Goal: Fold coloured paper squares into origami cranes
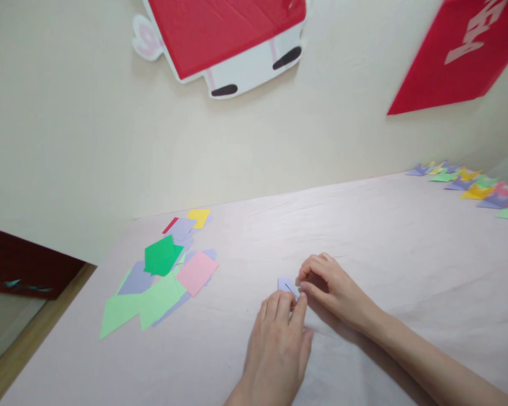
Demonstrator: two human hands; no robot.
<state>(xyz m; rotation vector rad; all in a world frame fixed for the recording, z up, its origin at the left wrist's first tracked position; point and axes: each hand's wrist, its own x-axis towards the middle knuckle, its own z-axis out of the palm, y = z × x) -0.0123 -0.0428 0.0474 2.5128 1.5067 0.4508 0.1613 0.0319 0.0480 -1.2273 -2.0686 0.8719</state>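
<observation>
A small piece of lavender folded paper (284, 283) with a dark slit-like line lies on the pale cloth in front of me, partly hidden under my fingers. My left hand (279, 332) comes from below, palm down, its fingertips pressing the near edge of the paper to the cloth and its thumb set apart. From the right, my right hand (332, 287) is curled with thumb and index finger brought together at the paper's right corner. What exactly those fingertips pinch is mostly hidden.
Loose coloured sheets lie to the left, among them a green one (161, 256), a pink one (197, 273) and light green ones (163, 299). Rows of folded paper pieces (476, 192) stand at the far right. A wall with a red-and-white cartoon decoration (232, 34) rises behind.
</observation>
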